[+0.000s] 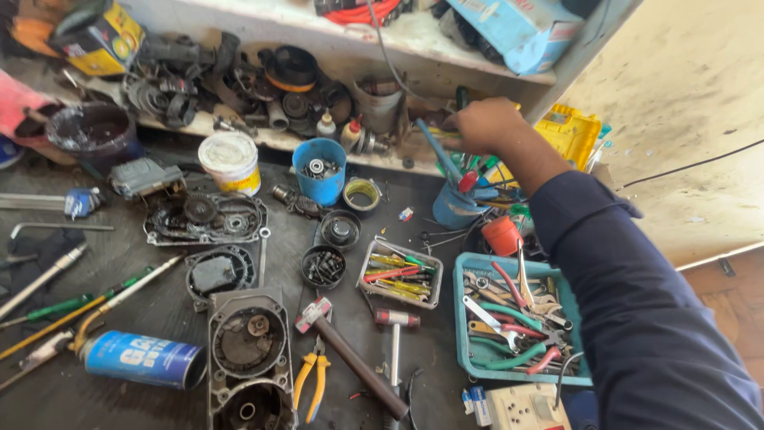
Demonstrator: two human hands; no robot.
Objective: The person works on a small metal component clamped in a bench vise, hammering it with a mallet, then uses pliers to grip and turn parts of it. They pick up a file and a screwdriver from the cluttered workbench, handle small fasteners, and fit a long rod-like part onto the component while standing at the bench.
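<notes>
The right hand [485,123] is seen closed around screwdriver handles [469,171] standing in a blue cup [455,209] at the back of the tabletop [159,310], just below the shelf [334,44]. A blue tray of pliers [469,350] lies nearby. The left hand is out of view
</notes>
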